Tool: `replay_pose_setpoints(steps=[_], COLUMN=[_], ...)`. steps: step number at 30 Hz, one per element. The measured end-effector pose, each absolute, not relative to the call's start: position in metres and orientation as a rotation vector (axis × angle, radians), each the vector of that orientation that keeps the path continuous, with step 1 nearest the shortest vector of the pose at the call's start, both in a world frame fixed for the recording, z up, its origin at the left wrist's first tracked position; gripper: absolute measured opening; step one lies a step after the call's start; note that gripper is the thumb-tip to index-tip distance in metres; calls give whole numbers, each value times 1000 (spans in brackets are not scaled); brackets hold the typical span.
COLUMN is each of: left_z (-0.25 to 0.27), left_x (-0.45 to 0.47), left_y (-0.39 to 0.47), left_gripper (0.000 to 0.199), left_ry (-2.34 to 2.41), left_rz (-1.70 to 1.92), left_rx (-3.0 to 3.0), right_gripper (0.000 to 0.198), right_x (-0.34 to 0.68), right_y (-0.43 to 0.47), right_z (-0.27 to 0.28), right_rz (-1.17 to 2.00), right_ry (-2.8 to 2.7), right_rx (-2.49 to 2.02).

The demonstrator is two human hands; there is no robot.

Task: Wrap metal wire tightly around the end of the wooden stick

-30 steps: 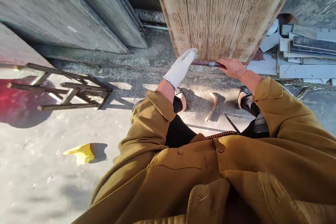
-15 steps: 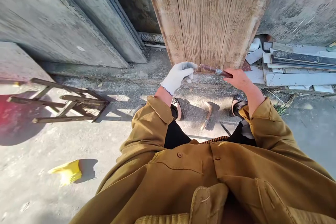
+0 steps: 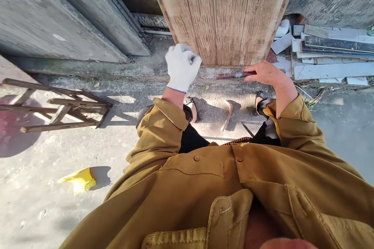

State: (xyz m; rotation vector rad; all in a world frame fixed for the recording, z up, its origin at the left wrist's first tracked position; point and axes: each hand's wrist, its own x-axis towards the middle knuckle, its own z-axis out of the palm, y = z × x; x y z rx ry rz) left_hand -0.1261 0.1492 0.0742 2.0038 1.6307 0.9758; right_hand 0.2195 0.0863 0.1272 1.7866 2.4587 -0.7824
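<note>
The floor (image 3: 117, 153) is hard and gray, with sunny spots and dark shadows. A bent stick (image 3: 227, 115) lies on it, between two black sandals (image 3: 194, 109). Near the right sandal lies a thin dark bar (image 3: 247, 128). Far over on the left is a crumpled yellow thing (image 3: 80, 181). A wooden frame (image 3: 60, 114) rests above it, and dry grass (image 3: 315, 98) lies on the right.

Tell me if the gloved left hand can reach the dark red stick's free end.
Probably yes: the dark red stick juts from the right hand toward the gloved left hand, with nothing visible blocking the gap.
</note>
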Motion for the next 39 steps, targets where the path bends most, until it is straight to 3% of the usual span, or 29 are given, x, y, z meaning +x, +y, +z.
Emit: replay_pose_setpoints(steps=[6,8,10,15,18,20,22,25,29,32,36,39], left_z=[79,85,89,87,86,87,88,86,76,70,67,68], left_x=[-121,-112,-98,-67,-67,-73,-79,-81,-66,-51,-43,-46], left_y=[158,169,182,186,169,160,156,157,157,151,144,144], left_gripper=[28,26,38,66,103,106,82,35,14,30,29,34], left_ry=[1519,1325,1008,430,375,482,623,841,964,1024,1077,839], left_rz=[1117,1228,1259,707,349,259,189,231,396,572,659,755], left_rx=[2076,1930,1727,1292,1208,1248,1313,1377,1352,1540,1549,1242], right_gripper=[30,30,31,31,28,26,25,28,31,25,26,25], right_x=[222,222,220,214,217,220,222,220,208,197,185,184], right_y=[93,96,99,108,112,112,110,106,104,104,103,101], right_z=[141,151,161,169,157,148,142,138,132,123,116,113], right_rz=[-267,-118,13,161,130,102,58,-49,-227,-700,-1722,-2001], right_ry=[2448,2459,2491,2726,2806,2827,2793,2636,2474,2463,2284,2172], right_rx=[1815,1837,1820,1718,1742,1799,1890,2034,2211,2215,2047,2063])
